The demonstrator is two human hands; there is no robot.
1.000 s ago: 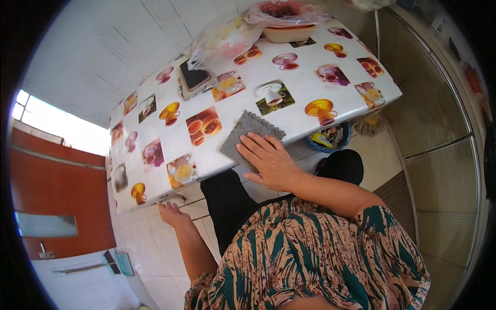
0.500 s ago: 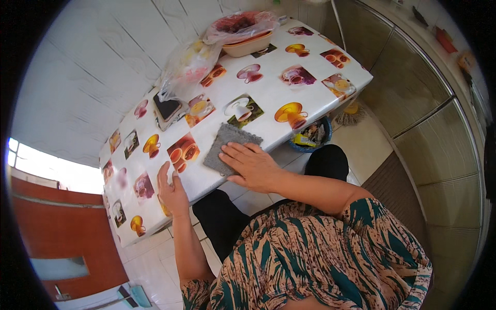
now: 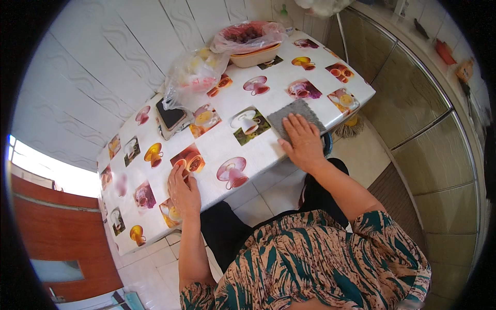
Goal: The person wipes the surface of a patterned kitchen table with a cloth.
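My right hand (image 3: 303,143) lies flat, fingers spread, on top of a grey cloth (image 3: 283,117) near the table's front edge on the right. The cloth is spread out against the tabletop under the palm. My left hand (image 3: 184,192) rests at the front edge farther left, its fingers stretched out and nothing held in them. Beneath both hands is a table (image 3: 217,142) covered with a glossy white tablecloth printed with cups and saucers.
Against the tiled wall stand a cream basin (image 3: 254,58) lined with a pinkish plastic bag, a clear plastic bag (image 3: 194,77) and a bottle (image 3: 284,20). A dark phone (image 3: 171,114) lies left of the clear bag. Cabinets (image 3: 413,103) run along the right.
My right hand has slid the grey cloth to the right along the table. My left hand has come down slightly to the right at the front edge.
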